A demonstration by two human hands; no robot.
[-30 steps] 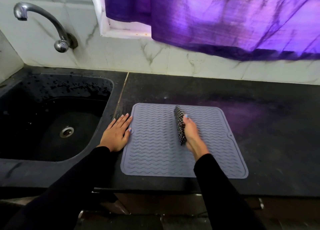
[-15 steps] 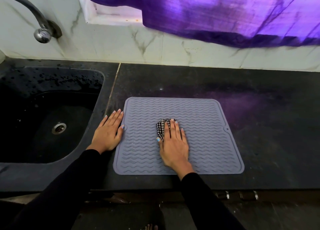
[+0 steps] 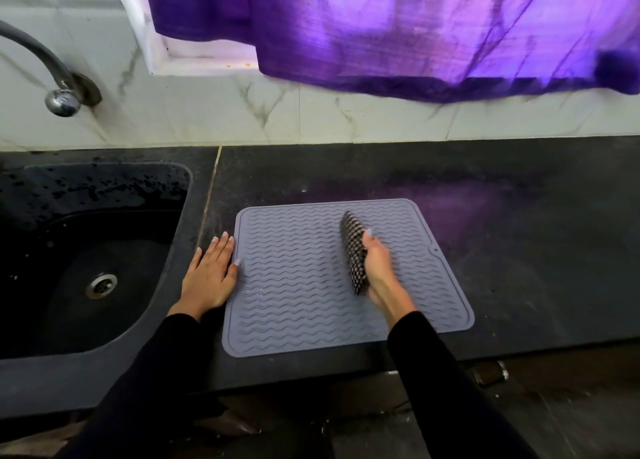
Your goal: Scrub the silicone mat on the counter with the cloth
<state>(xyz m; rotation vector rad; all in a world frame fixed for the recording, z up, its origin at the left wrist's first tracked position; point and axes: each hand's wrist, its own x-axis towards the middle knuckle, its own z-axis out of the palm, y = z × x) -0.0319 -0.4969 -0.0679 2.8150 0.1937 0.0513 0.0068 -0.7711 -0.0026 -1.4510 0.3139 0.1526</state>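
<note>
mat (image 3: 294, 285): grey silicone, wavy ridges, matt
cloth (image 3: 353, 250): checked woven fabric
counter (image 3: 519, 233): dark speckled stone
tap (image 3: 59, 88): shiny metal

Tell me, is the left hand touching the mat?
Touching. The head view shows the left hand flat on the counter, with its thumb tip overlapping the left edge of the silicone mat.

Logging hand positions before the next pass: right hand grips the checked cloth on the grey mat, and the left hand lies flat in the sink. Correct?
Not quite. The head view shows the left hand flat on the dark counter at the mat's left edge, its thumb touching the mat, not in the sink. The rest holds: the right hand grips the checked cloth on the grey mat.
</note>
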